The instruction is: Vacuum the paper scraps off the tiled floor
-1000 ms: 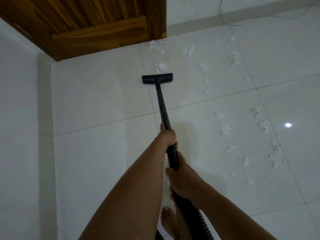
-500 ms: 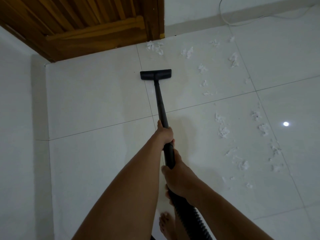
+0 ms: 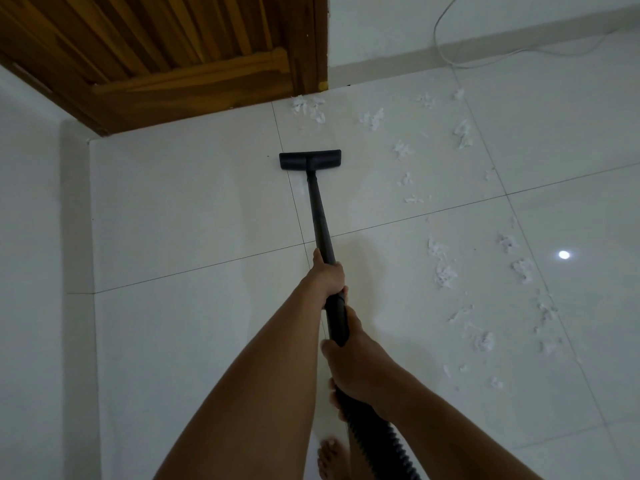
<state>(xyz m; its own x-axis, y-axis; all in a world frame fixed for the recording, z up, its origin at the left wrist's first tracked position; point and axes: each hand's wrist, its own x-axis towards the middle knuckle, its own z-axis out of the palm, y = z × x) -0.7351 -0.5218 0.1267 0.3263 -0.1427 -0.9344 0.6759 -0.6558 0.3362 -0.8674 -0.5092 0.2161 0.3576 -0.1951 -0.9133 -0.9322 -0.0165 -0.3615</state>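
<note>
A glossy white tiled floor (image 3: 194, 209) runs up to a wooden door (image 3: 156, 46) and a pale wall, where a white cable (image 3: 446, 46) trails down onto the tiles. The left grip (image 3: 329, 275) is curled round the black vacuum wand (image 3: 318, 209). The right grip (image 3: 356, 368), nearer the body, is wrapped round the wand's thicker end, where the ribbed hose (image 3: 377, 441) begins. Ahead of the left grip the wand slopes down to the flat nozzle (image 3: 310, 160), which rests on the floor short of the door. The paper scraps (image 3: 445, 271) lie to the right of both grips and the nozzle. They form loose clumps from level with the right grip out to the door's corner. Farther right of them is a bright spot of reflected light (image 3: 563, 255). Below the right grip a bare foot (image 3: 329, 459) stands on the tile.
</note>
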